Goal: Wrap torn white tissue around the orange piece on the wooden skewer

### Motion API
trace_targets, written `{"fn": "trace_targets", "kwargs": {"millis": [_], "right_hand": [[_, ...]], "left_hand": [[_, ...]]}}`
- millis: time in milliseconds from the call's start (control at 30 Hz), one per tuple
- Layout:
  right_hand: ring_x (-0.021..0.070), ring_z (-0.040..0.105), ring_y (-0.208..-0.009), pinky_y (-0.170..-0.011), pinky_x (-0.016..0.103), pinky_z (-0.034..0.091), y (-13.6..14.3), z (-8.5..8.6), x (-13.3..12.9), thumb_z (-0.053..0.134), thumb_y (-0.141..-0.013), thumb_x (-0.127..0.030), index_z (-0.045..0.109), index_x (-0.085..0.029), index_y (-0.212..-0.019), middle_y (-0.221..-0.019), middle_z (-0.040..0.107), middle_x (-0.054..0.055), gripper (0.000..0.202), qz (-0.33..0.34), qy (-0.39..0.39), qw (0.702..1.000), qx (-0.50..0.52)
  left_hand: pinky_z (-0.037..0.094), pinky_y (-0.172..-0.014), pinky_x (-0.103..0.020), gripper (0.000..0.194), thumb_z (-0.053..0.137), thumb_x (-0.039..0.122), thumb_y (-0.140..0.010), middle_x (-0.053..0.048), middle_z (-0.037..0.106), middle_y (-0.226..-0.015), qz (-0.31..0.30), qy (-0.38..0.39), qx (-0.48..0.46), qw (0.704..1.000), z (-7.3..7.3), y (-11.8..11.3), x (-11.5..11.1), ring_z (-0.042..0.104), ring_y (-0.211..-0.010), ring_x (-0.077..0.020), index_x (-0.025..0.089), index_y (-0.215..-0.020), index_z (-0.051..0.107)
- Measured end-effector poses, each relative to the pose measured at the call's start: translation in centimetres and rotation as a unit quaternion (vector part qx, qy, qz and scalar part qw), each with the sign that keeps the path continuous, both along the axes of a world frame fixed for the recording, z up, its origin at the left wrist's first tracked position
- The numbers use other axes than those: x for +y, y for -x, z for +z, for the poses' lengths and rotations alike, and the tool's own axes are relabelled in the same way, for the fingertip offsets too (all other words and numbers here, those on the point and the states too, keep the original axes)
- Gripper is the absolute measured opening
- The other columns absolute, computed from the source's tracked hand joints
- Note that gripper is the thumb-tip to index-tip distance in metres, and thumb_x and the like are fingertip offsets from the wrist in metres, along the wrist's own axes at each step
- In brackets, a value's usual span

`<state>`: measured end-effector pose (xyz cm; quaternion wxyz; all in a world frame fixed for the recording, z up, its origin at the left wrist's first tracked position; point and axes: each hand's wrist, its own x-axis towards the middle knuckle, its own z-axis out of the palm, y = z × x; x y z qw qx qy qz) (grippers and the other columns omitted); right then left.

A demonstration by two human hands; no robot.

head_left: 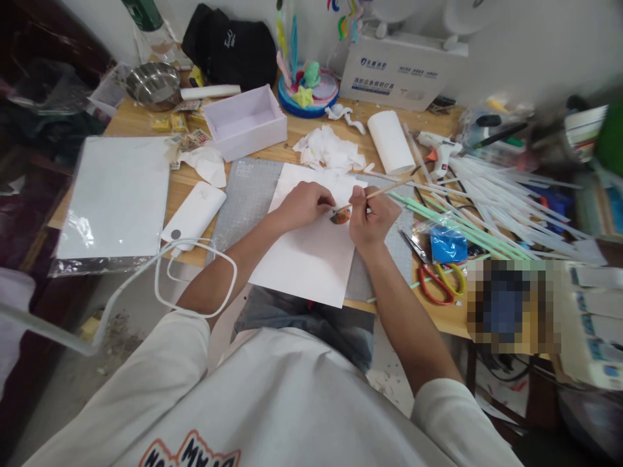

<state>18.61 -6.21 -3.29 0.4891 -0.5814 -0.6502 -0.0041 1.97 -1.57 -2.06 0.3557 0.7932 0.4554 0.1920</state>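
From the head view, I am bent over a white sheet (302,259) that lies on a grey cutting mat (238,201), both hands drawn together near its upper edge. Between them is a small orange-and-dark piece (342,216), just beside my left fingertips and partly hidden by my right hand; whether it rests on the paper or is held a little above it, I cannot tell.

I judge the step in hand to be close work on that piece with the tip of a thin wooden stick (382,191). The next move seems to call for a steady left hand and a light, small motion of the stick, so that the piece does not slip or smear.

My right hand (372,217) is closed around the stick, thumb uppermost, with the tip slanting down toward the piece and the other end rising to my right. My left hand (306,202) is curled, thumb and fingertips gathered close to the tip; I cannot tell whether they pinch anything.

Beyond the sheet lies crumpled white paper (328,149); to my right, near the mat, are red-handled scissors (435,285), untouched by either hand.
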Motion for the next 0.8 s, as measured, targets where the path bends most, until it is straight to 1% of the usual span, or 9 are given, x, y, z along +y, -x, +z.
{"fn": "trace_targets", "kwargs": {"millis": [200, 467, 567, 733, 800], "right_hand": [[0.0107, 0.048, -0.054, -0.058, 0.031, 0.034, 0.17, -0.09, 0.09, 0.042, -0.102, -0.050, 0.050, -0.023, -0.061, -0.056, 0.055, -0.001, 0.050, 0.008, -0.023, 1.000, 0.012], [0.0101, 0.046, -0.054, -0.058, 0.030, 0.034, 0.29, -0.48, 0.10, 0.043, -0.102, -0.050, 0.048, -0.023, -0.061, -0.053, 0.051, -0.002, 0.050, 0.020, -0.008, 1.000, 0.000], [0.0098, 0.047, -0.054, -0.058, 0.029, 0.034, 0.16, -0.27, 0.02, 0.042, -0.102, -0.051, 0.049, -0.023, -0.061, -0.053, 0.052, -0.002, 0.051, 0.027, -0.005, 1.000, -0.004], [0.0089, 0.049, -0.053, -0.058, 0.029, 0.033, -0.11, 0.42, -0.30, 0.038, -0.104, -0.051, 0.053, -0.022, -0.062, -0.055, 0.055, -0.002, 0.053, -0.002, -0.027, 0.999, 0.028], [0.0086, 0.048, -0.052, -0.057, 0.029, 0.032, -0.04, 0.47, -0.39, 0.039, -0.103, -0.051, 0.054, -0.021, -0.061, -0.054, 0.054, -0.002, 0.054, 0.009, -0.024, 0.999, 0.031]], "left_hand": [[0.055, -0.083, -0.031, 0.021, 0.066, 0.010, -0.082, -0.007, 0.081, -0.091, -0.002, 0.002, -0.004, 1.000, 0.06, 0.05, -0.06, 0.074, -0.086, -0.0200, 0.018, -0.094, 0.083], [0.054, -0.082, -0.031, 0.021, 0.066, 0.011, -0.083, -0.007, 0.081, -0.091, -0.008, 0.000, 0.000, 1.000, 0.22, 0.10, -0.05, 0.074, -0.085, -0.0202, 0.017, -0.094, 0.083], [0.054, -0.084, -0.031, 0.022, 0.065, 0.011, -0.083, -0.007, 0.081, -0.091, -0.007, -0.001, 0.005, 1.000, 0.24, 0.08, -0.04, 0.074, -0.086, -0.0203, 0.017, -0.095, 0.083], [0.054, -0.090, -0.033, 0.026, 0.062, 0.009, -0.084, -0.007, 0.081, -0.096, -0.012, -0.007, 0.017, 1.000, 0.15, 0.01, 0.06, 0.074, -0.091, -0.0207, 0.018, -0.095, 0.084], [0.055, -0.090, -0.033, 0.028, 0.061, 0.008, -0.084, -0.007, 0.081, -0.096, -0.013, -0.007, 0.017, 1.000, 0.17, 0.01, 0.06, 0.074, -0.091, -0.0204, 0.018, -0.096, 0.084]]}}
